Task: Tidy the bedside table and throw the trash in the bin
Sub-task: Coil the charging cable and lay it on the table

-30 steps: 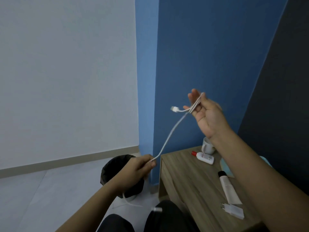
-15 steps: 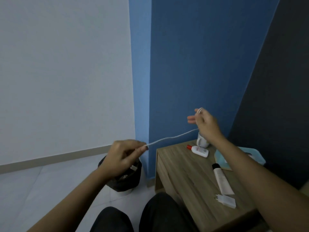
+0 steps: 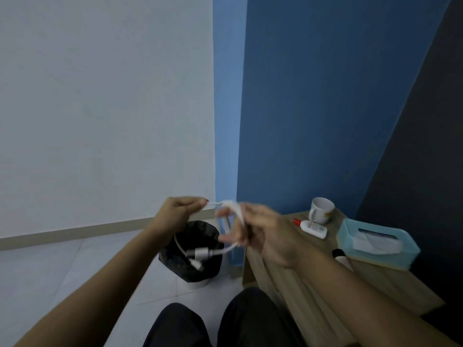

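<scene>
A white charging cable point(image 3: 234, 209) is looped around the fingers of my right hand point(image 3: 260, 234), which is blurred by motion. My left hand point(image 3: 179, 214) pinches the same cable close beside it, just left of the right hand. The cable's plug ends point(image 3: 198, 254) dangle below both hands, in front of the black bin point(image 3: 193, 251) on the floor. The wooden bedside table point(image 3: 295, 284) stands to the right, under my right forearm.
On the table stand a white mug point(image 3: 322, 209), a small white bottle with a red cap point(image 3: 312, 227), a teal tissue box point(image 3: 378, 242) and a black-capped tube point(image 3: 342, 257), partly hidden by my arm. Blue wall behind, tiled floor left, my knees at the bottom.
Both hands have come together in front of me above the bin. The cable, stretched between them before, is now wound around my right fingers, with its ends hanging down.
</scene>
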